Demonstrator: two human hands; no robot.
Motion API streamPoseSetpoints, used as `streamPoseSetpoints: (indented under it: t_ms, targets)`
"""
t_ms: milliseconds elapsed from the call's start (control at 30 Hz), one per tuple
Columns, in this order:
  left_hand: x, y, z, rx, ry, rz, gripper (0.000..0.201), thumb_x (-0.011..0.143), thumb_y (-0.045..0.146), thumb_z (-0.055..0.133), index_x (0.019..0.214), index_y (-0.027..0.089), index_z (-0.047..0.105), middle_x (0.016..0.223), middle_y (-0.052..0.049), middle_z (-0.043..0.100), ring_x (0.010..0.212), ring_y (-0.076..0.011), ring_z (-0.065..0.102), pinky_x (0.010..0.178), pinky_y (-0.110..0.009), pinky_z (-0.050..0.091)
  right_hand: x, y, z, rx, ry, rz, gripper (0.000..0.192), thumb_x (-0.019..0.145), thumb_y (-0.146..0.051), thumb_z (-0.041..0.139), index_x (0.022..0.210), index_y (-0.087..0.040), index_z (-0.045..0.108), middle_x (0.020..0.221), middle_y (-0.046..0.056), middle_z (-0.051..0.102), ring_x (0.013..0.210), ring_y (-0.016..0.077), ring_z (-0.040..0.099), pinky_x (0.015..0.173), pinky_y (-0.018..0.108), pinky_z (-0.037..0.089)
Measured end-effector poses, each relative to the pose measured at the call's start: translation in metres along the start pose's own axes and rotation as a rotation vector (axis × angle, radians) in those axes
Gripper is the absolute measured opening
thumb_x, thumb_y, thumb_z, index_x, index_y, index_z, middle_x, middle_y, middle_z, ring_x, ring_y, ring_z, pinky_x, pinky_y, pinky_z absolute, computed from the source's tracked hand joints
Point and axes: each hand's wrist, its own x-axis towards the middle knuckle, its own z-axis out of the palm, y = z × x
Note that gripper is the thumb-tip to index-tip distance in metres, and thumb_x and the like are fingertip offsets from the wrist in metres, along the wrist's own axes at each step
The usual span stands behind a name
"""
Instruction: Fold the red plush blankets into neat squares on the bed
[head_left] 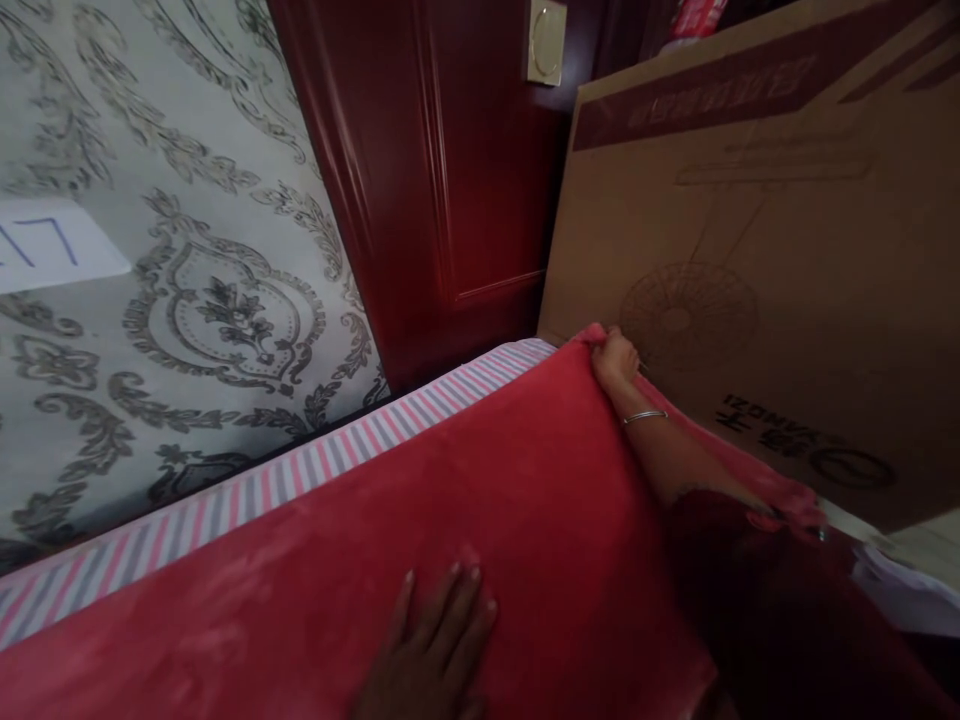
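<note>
A soft red fleece blanket (450, 500) lies spread over the bed's pink-and-grey striped sheet (300, 470). The right hand (615, 358) has its grip pinched shut on the blanket's far corner, next to the big brown cardboard box (765, 270), holding that edge taut. The left hand (431, 645) lies flat on the blanket, fingers apart, pinning the near part down.

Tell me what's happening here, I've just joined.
A person is handling a red blanket on a bed with a striped sheet. The left hand lies flat on the blanket; the right hand has its grip on the far corner, beside a cardboard box and a red door.
</note>
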Motion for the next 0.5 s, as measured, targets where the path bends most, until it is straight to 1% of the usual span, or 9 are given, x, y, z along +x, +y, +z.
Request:
streamPoseSetpoints:
  t_ms: [133,200,267,300,333,400,433,467,500]
  targets:
    - [-0.004,-0.002,0.013,0.003,-0.037,-0.015,0.070,0.096,0.043,0.055,0.159,0.035,0.029,0.155,-0.005,0.050,0.141,-0.0278,0.048,0.119,-0.053,0.032,-0.015,0.012,0.011,-0.215,-0.087,-0.014,0.019,0.086,-0.019,0.064,0.104,-0.014,0.068,0.101,0.019,0.074,0.105,0.0313,0.069,0.089,0.039,0.048]
    - [-0.003,-0.003,0.013,0.007,-0.030,0.006,0.068,0.096,0.045,0.054,0.159,0.032,0.031,0.154,-0.006,0.051,0.140,-0.0282,0.049,0.118,-0.052,0.035,-0.020,0.018,0.014,-0.270,-0.113,-0.025,0.022,0.086,-0.022,0.066,0.107,-0.013,0.068,0.103,0.021,0.074,0.105,0.0318,0.069,0.088,0.038,0.048]
    - [-0.001,-0.003,0.008,-0.004,-0.015,0.029,0.067,0.097,0.046,0.054,0.158,0.028,0.033,0.152,-0.009,0.054,0.138,-0.0287,0.052,0.114,-0.051,0.041,-0.021,0.021,0.015,-0.311,-0.127,-0.036,0.028,0.089,-0.026,0.065,0.113,-0.012,0.066,0.106,0.022,0.074,0.106,0.0319,0.069,0.088,0.038,0.049]
    - [-0.001,-0.004,0.003,-0.023,-0.006,0.038,0.065,0.097,0.047,0.054,0.157,0.028,0.036,0.149,-0.009,0.056,0.135,-0.0284,0.055,0.110,-0.049,0.045,-0.020,0.022,0.015,-0.326,-0.133,-0.039,0.031,0.090,-0.028,0.064,0.116,-0.012,0.066,0.107,0.023,0.073,0.106,0.0318,0.069,0.088,0.038,0.049]
    - [-0.001,-0.006,-0.004,-0.062,0.002,0.045,0.062,0.097,0.049,0.054,0.155,0.031,0.040,0.147,-0.007,0.059,0.132,-0.0273,0.058,0.106,-0.046,0.050,-0.019,0.023,0.014,-0.338,-0.137,-0.040,0.033,0.091,-0.031,0.063,0.118,-0.011,0.065,0.108,0.023,0.073,0.106,0.0318,0.069,0.088,0.038,0.049]
    - [-0.001,-0.014,-0.022,-0.203,0.018,-0.012,0.050,0.097,0.054,0.051,0.146,0.042,0.051,0.142,0.001,0.064,0.125,-0.0228,0.064,0.100,-0.038,0.055,-0.018,0.024,0.013,-0.355,-0.146,-0.042,0.036,0.092,-0.035,0.061,0.119,-0.010,0.065,0.110,0.024,0.073,0.106,0.0323,0.070,0.087,0.038,0.050]
    - [0.000,-0.023,-0.033,-0.277,0.023,-0.081,0.044,0.099,0.052,0.048,0.142,0.047,0.054,0.142,0.004,0.064,0.124,-0.0208,0.065,0.098,-0.035,0.056,-0.017,0.025,0.012,-0.361,-0.151,-0.042,0.037,0.092,-0.036,0.060,0.119,-0.010,0.065,0.111,0.024,0.073,0.105,0.0328,0.070,0.086,0.038,0.050]
    - [0.002,-0.034,-0.043,-0.338,0.029,-0.166,0.040,0.100,0.049,0.045,0.139,0.048,0.056,0.143,0.005,0.063,0.124,-0.0195,0.064,0.099,-0.034,0.055,-0.017,0.025,0.012,-0.364,-0.154,-0.043,0.038,0.092,-0.036,0.060,0.120,-0.010,0.065,0.112,0.025,0.072,0.105,0.0332,0.070,0.086,0.038,0.050]
    - [0.006,-0.048,-0.052,-0.373,0.026,-0.282,0.041,0.102,0.044,0.040,0.139,0.046,0.057,0.145,0.004,0.062,0.126,-0.0192,0.063,0.101,-0.035,0.054,-0.017,0.026,0.011,-0.366,-0.156,-0.043,0.039,0.092,-0.036,0.059,0.120,-0.009,0.065,0.112,0.025,0.072,0.105,0.0333,0.069,0.085,0.038,0.050]
